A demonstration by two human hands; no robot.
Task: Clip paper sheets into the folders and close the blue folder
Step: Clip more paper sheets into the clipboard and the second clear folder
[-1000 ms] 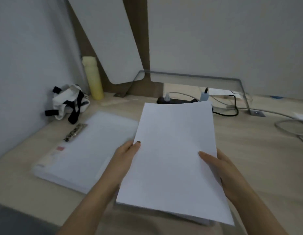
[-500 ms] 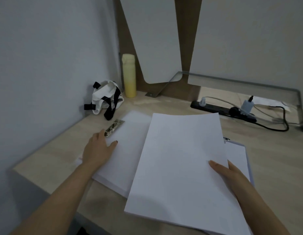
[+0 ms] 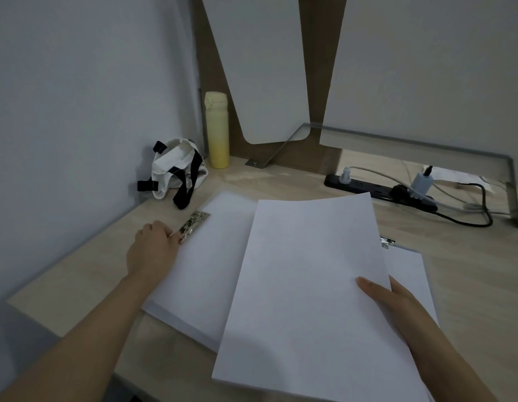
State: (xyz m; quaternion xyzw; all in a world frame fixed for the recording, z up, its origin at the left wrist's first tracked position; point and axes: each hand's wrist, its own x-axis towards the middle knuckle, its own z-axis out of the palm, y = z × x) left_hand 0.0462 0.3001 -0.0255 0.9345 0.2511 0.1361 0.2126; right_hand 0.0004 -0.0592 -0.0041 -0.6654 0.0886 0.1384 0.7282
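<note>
Sheets (image 3: 307,285) fill the near middle of my view, held above the desk (image 3: 469,285) and tilted, their far edge bowed a little. My right hand (image 3: 400,311) grasps them at the right edge, thumb flat on top and fingers out of sight beneath. Under that hand lies the right folder (image 3: 411,268), mostly covered by the sheets, with only its right strip and far corner showing. The left folder (image 3: 205,265) lies open to the left, a white stack in it, with the sheets overlapping its right part. My left hand (image 3: 153,250) rests at its far left corner, bent fingertips on the near end of the clip (image 3: 193,227); I cannot tell whether they pinch it or only touch. A second clip (image 3: 387,242) peeks out past the sheets at the right folder's far edge. Farther back, a bag (image 3: 176,169) and a yellow bottle (image 3: 217,132) stand in the left corner, and a power strip (image 3: 376,189) lies to the right.
</note>
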